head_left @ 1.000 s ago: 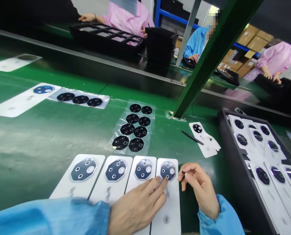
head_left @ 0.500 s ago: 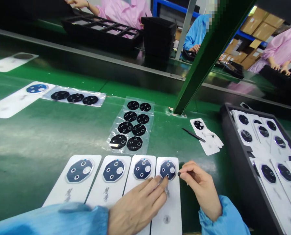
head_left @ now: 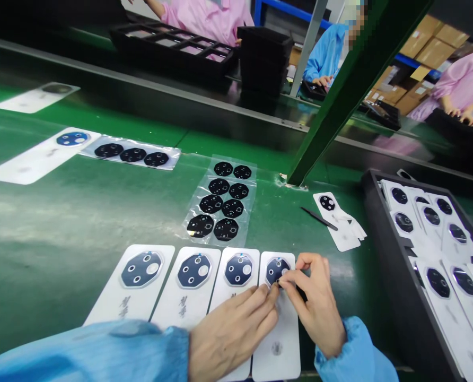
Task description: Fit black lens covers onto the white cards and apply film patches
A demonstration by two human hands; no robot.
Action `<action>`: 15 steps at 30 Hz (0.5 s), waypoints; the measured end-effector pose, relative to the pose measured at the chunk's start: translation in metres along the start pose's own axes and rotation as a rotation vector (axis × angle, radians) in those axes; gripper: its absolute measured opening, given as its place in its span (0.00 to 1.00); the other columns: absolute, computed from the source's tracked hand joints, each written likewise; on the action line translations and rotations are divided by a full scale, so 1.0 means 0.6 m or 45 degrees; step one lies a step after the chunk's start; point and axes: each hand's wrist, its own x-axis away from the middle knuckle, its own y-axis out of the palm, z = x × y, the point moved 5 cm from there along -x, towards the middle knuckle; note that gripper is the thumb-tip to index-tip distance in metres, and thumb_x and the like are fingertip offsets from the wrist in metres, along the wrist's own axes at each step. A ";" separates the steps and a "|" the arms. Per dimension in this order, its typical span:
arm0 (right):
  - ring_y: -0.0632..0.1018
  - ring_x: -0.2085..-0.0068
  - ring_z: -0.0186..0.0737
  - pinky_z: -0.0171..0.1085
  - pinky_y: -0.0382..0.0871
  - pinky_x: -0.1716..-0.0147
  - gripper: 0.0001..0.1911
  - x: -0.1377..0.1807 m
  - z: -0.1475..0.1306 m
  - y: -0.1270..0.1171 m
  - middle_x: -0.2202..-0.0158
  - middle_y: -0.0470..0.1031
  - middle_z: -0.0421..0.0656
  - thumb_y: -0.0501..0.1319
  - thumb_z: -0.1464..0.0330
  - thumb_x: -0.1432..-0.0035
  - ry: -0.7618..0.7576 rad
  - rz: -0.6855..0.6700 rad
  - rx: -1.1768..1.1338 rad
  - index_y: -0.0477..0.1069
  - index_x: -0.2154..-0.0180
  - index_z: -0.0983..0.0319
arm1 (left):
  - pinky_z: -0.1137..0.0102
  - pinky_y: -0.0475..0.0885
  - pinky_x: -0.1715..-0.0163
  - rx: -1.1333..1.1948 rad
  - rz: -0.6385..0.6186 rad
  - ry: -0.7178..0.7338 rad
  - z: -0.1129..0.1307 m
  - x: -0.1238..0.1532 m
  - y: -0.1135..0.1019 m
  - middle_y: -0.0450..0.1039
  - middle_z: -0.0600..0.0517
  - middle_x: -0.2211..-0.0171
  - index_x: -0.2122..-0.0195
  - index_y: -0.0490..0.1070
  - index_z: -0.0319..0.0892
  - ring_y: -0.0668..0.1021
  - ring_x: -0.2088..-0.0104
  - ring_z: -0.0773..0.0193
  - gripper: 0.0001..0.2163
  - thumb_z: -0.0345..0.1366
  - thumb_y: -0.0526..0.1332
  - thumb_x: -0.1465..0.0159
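Note:
Several white phone back panels with dark blue octagonal camera plates lie in a row on the green table. My left hand (head_left: 236, 329) rests palm down across the third panel (head_left: 230, 289) and the rightmost panel (head_left: 276, 329), its fingers stretched out. Its fingertips touch the lower edge of the rightmost camera plate (head_left: 275, 269). My right hand (head_left: 314, 300) meets them there, thumb and index finger pinched at the plate's lower edge. A small black piece is in that pinch, mostly covered by the fingertips now.
Clear film sheets with black octagonal plates (head_left: 218, 204) lie beyond the row. Black tweezers (head_left: 319, 218) lie across a white panel (head_left: 346, 239). A black tray (head_left: 395, 286) with several panels stands at the right. A green post (head_left: 332, 111) rises behind; co-workers sit across the line.
My right hand has moved left with the small black piece, from beside the rightmost panel onto its camera plate. My left hand keeps its place on the panels. The view has shifted slightly.

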 end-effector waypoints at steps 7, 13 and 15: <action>0.64 0.60 0.42 0.43 0.63 0.61 0.08 -0.012 0.008 0.005 0.64 0.58 0.43 0.54 0.75 0.41 0.093 -0.047 -0.048 0.69 0.70 0.60 | 0.66 0.61 0.52 0.030 -0.009 0.011 0.002 0.002 0.001 0.68 0.43 0.51 0.61 0.67 0.35 0.70 0.55 0.59 0.08 0.25 0.50 0.37; 0.64 0.60 0.43 0.44 0.63 0.61 0.09 -0.009 0.003 0.000 0.64 0.58 0.44 0.53 0.75 0.40 0.054 0.034 -0.040 0.69 0.68 0.60 | 0.66 0.62 0.54 0.008 -0.027 0.029 0.003 0.000 0.003 0.69 0.43 0.53 0.61 0.66 0.35 0.70 0.56 0.59 0.08 0.25 0.50 0.37; 0.64 0.60 0.42 0.44 0.63 0.61 0.10 -0.009 -0.001 0.000 0.64 0.58 0.44 0.53 0.76 0.41 0.026 0.023 -0.035 0.69 0.70 0.61 | 0.65 0.62 0.54 -0.007 -0.024 0.027 0.003 -0.001 0.003 0.69 0.43 0.53 0.61 0.66 0.35 0.70 0.56 0.59 0.08 0.25 0.50 0.37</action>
